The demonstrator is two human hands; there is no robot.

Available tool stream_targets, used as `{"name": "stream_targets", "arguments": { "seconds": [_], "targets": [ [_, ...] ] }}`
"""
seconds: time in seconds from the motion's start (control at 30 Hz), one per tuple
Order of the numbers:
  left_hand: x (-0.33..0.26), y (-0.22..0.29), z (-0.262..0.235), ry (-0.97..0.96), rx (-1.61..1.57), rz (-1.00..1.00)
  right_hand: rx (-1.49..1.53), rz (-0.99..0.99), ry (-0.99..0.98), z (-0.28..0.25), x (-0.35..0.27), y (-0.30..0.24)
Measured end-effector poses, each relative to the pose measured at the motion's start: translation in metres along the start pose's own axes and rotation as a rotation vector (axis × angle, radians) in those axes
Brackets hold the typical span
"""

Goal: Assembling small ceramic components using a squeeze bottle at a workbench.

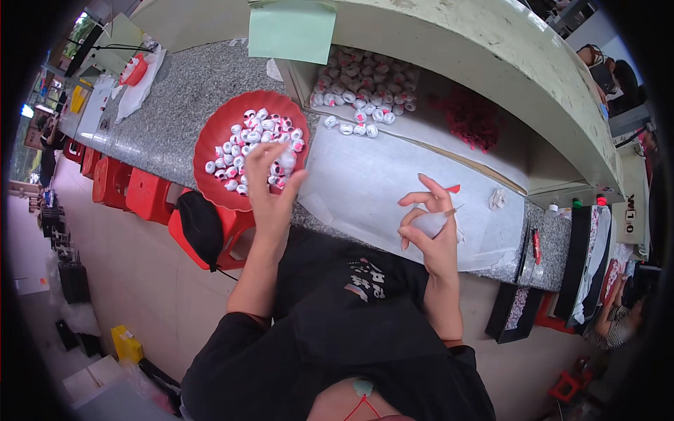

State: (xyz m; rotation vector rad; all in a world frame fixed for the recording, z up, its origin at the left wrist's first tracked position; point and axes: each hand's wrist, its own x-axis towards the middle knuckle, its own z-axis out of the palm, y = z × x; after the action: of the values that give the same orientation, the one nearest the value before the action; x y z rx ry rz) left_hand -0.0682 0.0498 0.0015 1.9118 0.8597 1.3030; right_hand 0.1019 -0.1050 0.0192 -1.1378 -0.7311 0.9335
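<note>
Head view: right hand (438,245) curls round a white piece (430,223) above the paper (365,189), where a loose pinch could drop it. Left hand (269,189) hovers over the bowl (204,156), thumb and fingers parted, any hold unclear; a low wrist might spill balls (227,148).

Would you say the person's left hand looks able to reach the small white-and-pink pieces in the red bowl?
Probably yes: the left hand appears right by the red bowl, whose open top leaves the pieces uncovered, and nothing visible blocks the way.
</note>
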Motion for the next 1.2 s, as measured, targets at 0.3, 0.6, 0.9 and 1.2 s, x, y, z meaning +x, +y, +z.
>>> {"name": "stream_targets", "arguments": {
  "seconds": [0.3, 0.6, 0.9, 1.2],
  "targets": [
    [0.046, -0.029, 0.138, -0.148, 0.492, 0.335, 0.036, -0.106, 0.143, -0.033, -0.022, -0.004],
    [0.039, -0.018, 0.152, -0.346, 0.282, 0.147, -0.001, -0.116, 0.271, -0.053, -0.040, -0.011],
    [-0.016, 0.048, 0.090, -0.484, -0.964, -0.391, -0.031, -0.351, 0.390, -0.036, -0.041, -0.030],
    [-0.030, 0.065, 0.061, -0.498, -1.033, -0.454, -0.298, -0.750, 0.364, -0.006, -0.049, -0.037]
  ]
}}
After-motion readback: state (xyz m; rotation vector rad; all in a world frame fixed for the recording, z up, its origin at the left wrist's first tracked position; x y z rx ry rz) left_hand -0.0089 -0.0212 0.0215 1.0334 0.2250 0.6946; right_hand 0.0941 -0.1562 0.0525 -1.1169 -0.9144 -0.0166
